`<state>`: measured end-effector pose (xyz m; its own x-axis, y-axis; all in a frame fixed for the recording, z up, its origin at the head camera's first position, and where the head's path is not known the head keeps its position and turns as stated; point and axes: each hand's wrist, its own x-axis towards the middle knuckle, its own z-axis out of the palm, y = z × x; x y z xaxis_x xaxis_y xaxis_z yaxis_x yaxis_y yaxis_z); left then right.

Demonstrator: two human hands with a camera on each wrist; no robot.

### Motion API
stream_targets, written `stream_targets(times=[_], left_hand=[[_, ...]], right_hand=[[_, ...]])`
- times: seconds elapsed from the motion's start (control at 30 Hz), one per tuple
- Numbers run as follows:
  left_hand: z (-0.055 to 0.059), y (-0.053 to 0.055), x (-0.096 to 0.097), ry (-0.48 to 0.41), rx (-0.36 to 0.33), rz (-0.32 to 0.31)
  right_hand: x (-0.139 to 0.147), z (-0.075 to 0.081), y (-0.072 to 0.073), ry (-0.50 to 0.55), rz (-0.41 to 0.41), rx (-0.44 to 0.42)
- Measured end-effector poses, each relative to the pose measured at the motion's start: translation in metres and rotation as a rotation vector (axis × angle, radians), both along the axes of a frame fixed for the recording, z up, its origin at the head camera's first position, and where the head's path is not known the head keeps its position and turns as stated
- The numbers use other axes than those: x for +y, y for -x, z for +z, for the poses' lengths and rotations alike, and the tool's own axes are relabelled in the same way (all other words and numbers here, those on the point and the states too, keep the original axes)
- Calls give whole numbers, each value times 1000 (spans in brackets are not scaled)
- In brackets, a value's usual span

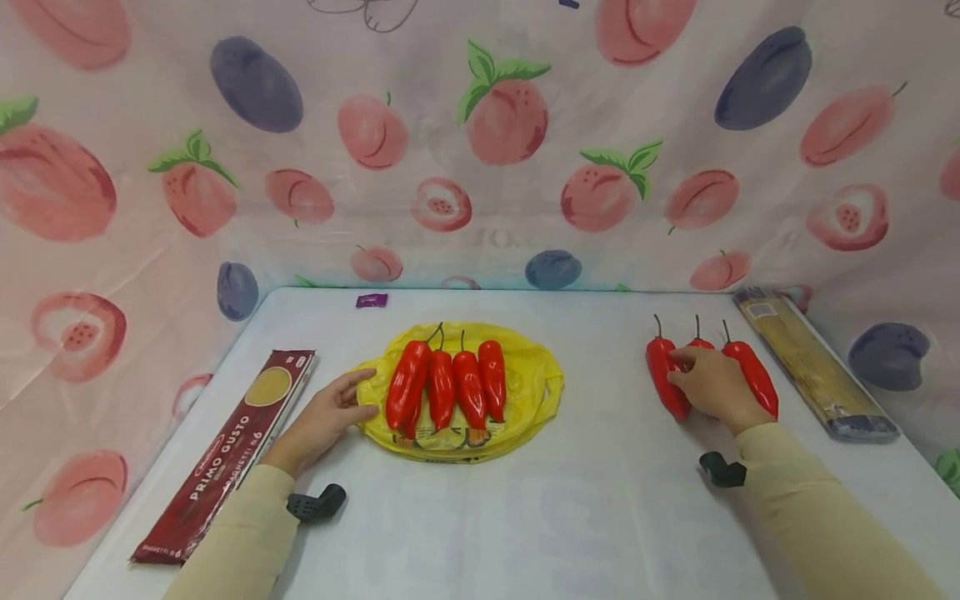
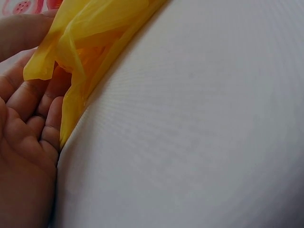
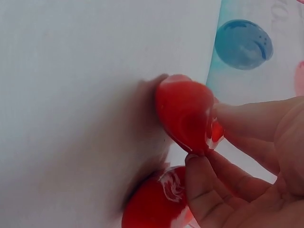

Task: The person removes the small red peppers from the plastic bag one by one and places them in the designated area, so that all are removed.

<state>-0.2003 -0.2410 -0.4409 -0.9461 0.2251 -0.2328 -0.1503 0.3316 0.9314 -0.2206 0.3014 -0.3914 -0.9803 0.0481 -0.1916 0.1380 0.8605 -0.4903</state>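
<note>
Far left: fruit-print cloth [image 1: 150, 275] rises beside the white table [image 1: 600, 517] and carries on behind it. A dark red spaghetti pack [image 1: 225, 458] lies aslant near the table's left edge, lettered PRIMO GUSTO. Just right of it, the left hand [image 1: 318, 425], in a pale sleeve [image 1: 240, 533] with a black band piece [image 1: 317, 503] at the wrist. Hand loosely open, thumb apart from the softly bent fingers, touching the left edge of a yellow bag [image 1: 536, 387]; whether it grips the plastic, cannot tell. Small purple packet [image 1: 371, 300] at the far edge.

Bag lies flat, left of centre. On it, a cluster of red peppers [image 1: 441, 387], at least five visible, one partly beneath another, stems toward the far side.

Bare table, then three more peppers in a row, well right of the bag. Right hand [image 1: 720, 383] pinches the left pepper [image 1: 663, 379] between thumb and fingers; it covers most of the middle pepper [image 1: 701, 342]. Right pepper [image 1: 756, 379] lies just beyond. Far right: wrapped pasta pack [image 1: 813, 358], aslant.
</note>
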Motion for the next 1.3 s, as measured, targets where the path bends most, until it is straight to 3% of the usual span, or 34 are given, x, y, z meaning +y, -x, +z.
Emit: stream_targets(times=[0.33,0.6,0.97,1.13,1.3], left_hand=[[1,0,0,9,4,2],[1,1,0,-19,-3,9],[1,0,-1,-43,-8,15],[1,-1,-1,-65,-8,24],[0,0,0,-76,-18,35]], right_hand=[[-7,10,-5,-26,17,48],[-34,26,-11,0,121,128],[-104,30,-15,85,221,186],[-146,28,-15,177,297,229],[-189,27,-14,266,349,189]])
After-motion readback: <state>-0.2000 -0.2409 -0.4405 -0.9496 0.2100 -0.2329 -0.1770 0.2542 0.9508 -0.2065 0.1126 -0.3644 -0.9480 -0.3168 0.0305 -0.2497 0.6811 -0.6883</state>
